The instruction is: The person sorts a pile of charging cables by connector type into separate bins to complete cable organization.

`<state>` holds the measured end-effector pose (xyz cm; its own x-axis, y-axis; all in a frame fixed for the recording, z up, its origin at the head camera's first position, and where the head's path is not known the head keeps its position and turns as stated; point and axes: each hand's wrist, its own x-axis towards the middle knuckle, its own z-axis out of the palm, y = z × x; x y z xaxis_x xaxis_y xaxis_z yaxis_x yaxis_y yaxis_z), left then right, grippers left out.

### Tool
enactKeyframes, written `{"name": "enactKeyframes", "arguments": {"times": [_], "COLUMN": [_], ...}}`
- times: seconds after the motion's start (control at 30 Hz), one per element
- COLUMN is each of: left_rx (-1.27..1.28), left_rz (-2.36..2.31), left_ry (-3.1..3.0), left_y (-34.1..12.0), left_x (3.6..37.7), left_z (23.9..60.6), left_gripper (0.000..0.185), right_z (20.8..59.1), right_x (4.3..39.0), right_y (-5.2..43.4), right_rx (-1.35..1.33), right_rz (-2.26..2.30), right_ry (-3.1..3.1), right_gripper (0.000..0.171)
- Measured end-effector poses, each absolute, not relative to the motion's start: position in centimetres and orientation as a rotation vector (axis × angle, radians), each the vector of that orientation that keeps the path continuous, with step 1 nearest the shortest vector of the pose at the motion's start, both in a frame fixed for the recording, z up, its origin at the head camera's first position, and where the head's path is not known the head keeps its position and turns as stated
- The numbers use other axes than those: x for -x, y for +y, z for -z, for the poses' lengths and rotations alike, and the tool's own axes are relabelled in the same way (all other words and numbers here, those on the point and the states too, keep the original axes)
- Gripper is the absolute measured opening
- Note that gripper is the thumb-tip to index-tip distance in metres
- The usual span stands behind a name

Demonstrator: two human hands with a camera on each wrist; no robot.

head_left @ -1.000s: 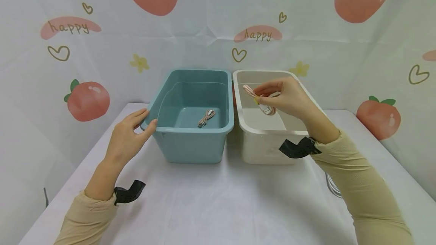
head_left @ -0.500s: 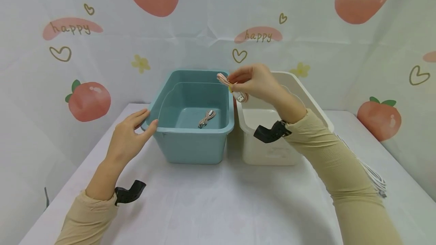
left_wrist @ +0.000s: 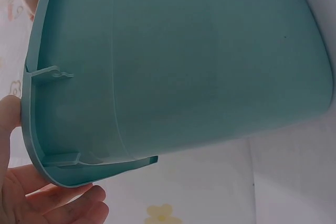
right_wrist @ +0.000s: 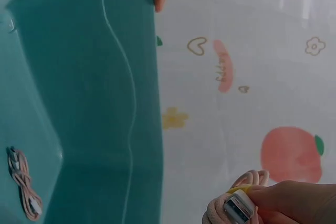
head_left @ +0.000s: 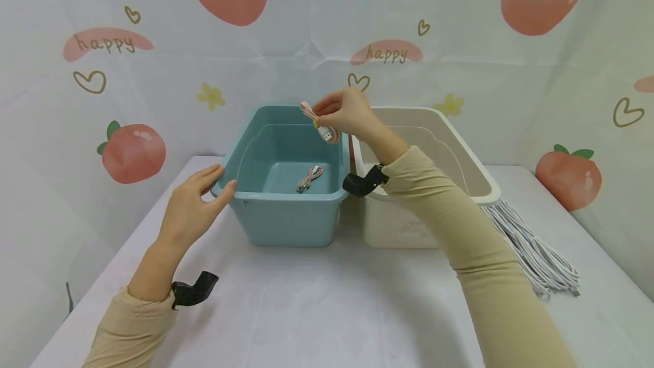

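Observation:
A bundled pale pink USB cable [head_left: 326,130], bound with a yellow tie, is pinched between the thumb and fingers of my right hand [head_left: 348,112]. It hangs above the right side of the teal bin [head_left: 286,217], its white USB plug facing the right wrist camera. My left hand [head_left: 191,206] grips the bin's front left corner, thumb on the front rim and fingers at the left side. The left wrist view shows those fingers [left_wrist: 71,203] against the outside of the rim. Another pink cable bundle [head_left: 310,179] lies on the bin's floor.
A cream bin [head_left: 403,226] stands close beside the teal one on the right, partly behind my right forearm. Several long grey-white cables [head_left: 536,254] lie on the white-covered table [head_left: 306,311] to its right. A printed cloth [head_left: 301,27] hangs behind the bins.
My right hand has carried the pink USB cable leftward and slightly up, from over the cream bin to over the teal bin. My left hand stays at the teal bin's corner.

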<state>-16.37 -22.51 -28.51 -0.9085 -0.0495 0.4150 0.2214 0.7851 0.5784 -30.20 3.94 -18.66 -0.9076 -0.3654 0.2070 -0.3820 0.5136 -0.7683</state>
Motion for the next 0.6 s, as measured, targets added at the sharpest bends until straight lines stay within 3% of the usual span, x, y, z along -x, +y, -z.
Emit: {"name": "enactKeyframes", "arguments": {"times": [0.6], "left_rx": [0.131], "left_rz": [0.904], "left_ry": [-2.566], "left_y": [-22.5], "left_x": [16.4], "left_z": [28.5], "left_gripper": [0.057], "right_z": [20.8], "right_x": [32.9], "right_y": [1.0], "right_rx": [-0.511], "right_rz": [-1.325], "right_ry": [-2.752], "right_gripper": [0.024]}}
